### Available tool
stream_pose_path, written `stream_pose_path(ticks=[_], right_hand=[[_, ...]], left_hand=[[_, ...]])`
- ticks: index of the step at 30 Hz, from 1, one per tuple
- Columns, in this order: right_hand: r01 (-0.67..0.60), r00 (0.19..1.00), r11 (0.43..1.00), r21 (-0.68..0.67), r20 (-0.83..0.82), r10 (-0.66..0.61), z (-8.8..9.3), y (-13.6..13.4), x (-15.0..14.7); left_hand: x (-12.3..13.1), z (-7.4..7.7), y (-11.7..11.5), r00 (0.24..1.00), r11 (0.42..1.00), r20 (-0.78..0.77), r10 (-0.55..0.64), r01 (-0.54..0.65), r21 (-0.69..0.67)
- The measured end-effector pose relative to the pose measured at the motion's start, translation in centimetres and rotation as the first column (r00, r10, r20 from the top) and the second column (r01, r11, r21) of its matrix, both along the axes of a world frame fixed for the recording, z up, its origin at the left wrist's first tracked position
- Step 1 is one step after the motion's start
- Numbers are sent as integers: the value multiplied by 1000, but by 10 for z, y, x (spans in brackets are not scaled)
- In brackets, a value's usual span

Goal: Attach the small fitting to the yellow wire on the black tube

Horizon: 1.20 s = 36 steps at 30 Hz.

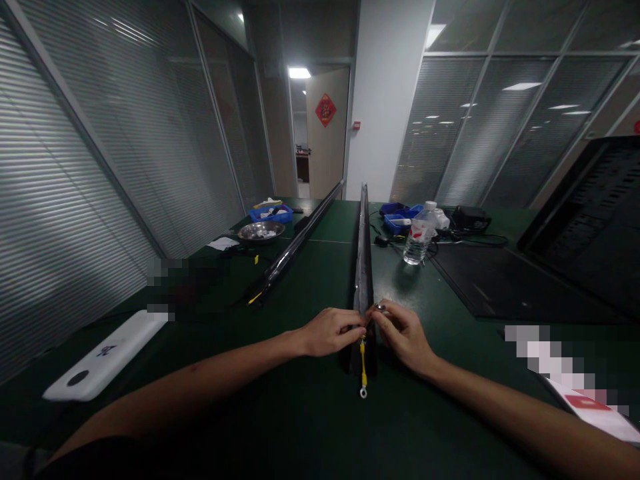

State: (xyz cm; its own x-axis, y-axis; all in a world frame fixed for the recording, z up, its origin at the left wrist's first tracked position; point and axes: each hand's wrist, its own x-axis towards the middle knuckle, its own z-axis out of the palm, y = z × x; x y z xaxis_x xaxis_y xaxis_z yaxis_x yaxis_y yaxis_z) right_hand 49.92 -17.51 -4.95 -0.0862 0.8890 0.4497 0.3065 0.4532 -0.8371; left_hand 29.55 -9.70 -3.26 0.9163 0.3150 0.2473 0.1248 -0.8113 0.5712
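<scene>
A long, narrow dark rail (363, 267) with a grey inner face runs away from me down the middle of the table. At its near end my left hand (333, 331) reaches in from the left, thumb and fingers closed together; what they pinch is hidden. From below those fingertips hangs a short yellow wire (363, 360) with a metal ring terminal (363, 393) at its end. My right hand (406, 335) is closed on the rail's other side, fingertips meeting the left ones, with a small shiny metal part (380, 307) between thumb and fingers.
A second dark rail (300, 240) lies to the left, a yellow wire at its near end. Beyond are a metal bowl (261, 231) and blue trays (273, 213). On the right stand a water bottle (419, 237) and a black mat (500, 280); a white device (107, 357) lies left.
</scene>
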Motion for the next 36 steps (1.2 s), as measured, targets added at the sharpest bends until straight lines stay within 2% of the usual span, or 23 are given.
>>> stream_pose_path(ticks=[11,23,29,36], right_hand=[[-115,991,993,-14,-75,113,1,1,1],[4,1000,1000,26,17,-4,1,-2,0],[-29,999,999,38,26,28,4,-2,0],[-102,993,995,-22,-66,101,-3,2,3]], left_hand=[[0,0,1,1000,1000,-14,25,-25,-16],[-1,-3,1,1000,1000,-12,2,-2,2],[-1,-3,2,1000,1000,-13,14,-14,18],[0,1,0,1000,1000,-20,16,-16,18]])
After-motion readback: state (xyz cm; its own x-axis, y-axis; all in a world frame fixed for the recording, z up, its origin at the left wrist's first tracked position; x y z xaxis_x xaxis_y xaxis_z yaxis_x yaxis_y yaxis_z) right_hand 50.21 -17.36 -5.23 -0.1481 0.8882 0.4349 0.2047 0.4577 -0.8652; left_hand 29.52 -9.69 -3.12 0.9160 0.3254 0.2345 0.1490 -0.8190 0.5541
